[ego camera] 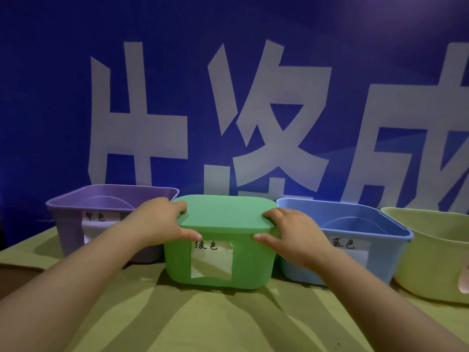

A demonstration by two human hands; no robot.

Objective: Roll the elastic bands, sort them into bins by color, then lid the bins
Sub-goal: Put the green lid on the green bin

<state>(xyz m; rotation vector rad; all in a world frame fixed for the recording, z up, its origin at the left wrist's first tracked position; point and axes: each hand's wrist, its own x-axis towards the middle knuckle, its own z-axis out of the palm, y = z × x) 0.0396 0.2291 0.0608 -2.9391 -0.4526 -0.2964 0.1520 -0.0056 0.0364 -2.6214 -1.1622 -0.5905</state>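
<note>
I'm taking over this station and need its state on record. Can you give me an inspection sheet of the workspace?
Surface: table covered by a creased yellow-green cloth.
Job's things: green lid lies on the green bin; cannot tell if it is pressed home. Purple bin, blue bin and yellow bin stand in the same row without lids.
Clutter: nothing seen.
Grippers: left hand and right hand grip the green lid at opposite ends, thumbs at its front edge.
Cables: nothing seen.
Surroundings: blue banner with large white characters behind the bins.
</note>
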